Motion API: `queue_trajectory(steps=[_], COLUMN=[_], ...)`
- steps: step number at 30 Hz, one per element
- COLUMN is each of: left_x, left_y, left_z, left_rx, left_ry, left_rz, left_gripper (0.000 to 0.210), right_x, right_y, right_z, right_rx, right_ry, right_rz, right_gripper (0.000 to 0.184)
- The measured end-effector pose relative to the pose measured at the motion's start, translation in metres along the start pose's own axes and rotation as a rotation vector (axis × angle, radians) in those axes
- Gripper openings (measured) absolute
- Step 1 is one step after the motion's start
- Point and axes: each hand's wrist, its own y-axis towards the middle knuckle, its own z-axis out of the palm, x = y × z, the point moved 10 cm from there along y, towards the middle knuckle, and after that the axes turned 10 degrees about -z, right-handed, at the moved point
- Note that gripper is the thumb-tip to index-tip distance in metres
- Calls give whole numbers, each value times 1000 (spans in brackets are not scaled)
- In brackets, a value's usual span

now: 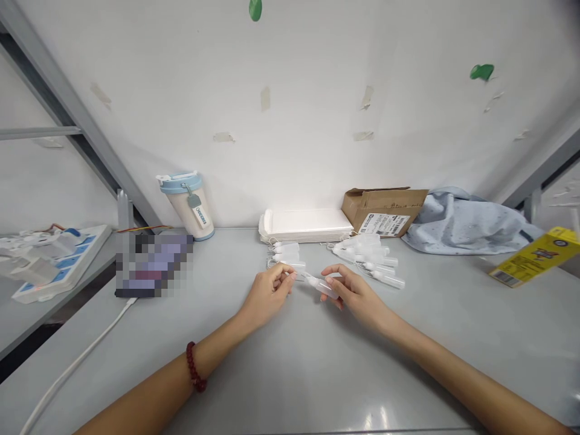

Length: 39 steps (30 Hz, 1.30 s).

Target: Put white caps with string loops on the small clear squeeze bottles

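Observation:
A small translucent plastic bottle (324,287) with a white top is tilted between my hands above the grey table. My right hand (351,290) grips its body, thumb on top and fingers beneath. At the top end, my left hand (268,295) is closed in a pinch on what looks like the bottle's thin white cord; the fingertips partly hide it. Just beyond my left hand lies a short row of similar bottles (286,249) with cord loops. A looser pile of such bottles (383,267) is spread behind my right hand.
A stack of flat white boxes (308,223) stands by the wall, beside an opened cardboard box (380,211) and a crumpled cloth (466,220). A yellow carton (537,257) is at right. On the left are a tumbler (188,205), a phone-like device (154,266) with cable, and a power strip (67,266).

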Motion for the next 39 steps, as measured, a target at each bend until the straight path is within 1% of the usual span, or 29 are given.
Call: queue_trajectory(steps=[3,7,9,15,20,23,39], left_x=[1,-1,-1,3,7,6,7], left_y=[0,-1,-2,1,4,3,2], left_z=[2,11,13,10,14,15,15], left_rx=[30,129,155,149,203,215,220], left_ry=[-43,-120,-146,-240,-305,-329,-365], left_rz=[-12,-14,-25,-81,-134,-152,-183], left_gripper=[24,27,27,22,22,21,22], right_x=[1,2,4,9,9,11,10], right_y=[0,-1,-1,0,-1,-1,-3], right_z=[1,1,1,3,5,5,8], right_rx=[2,1,1,24,34,33,41], right_ry=[-2,-9,-2,17,16,9,23], right_rz=[1,13,7,-24,-29,-29,-25], right_gripper=[32,31,31,29,27,27,26])
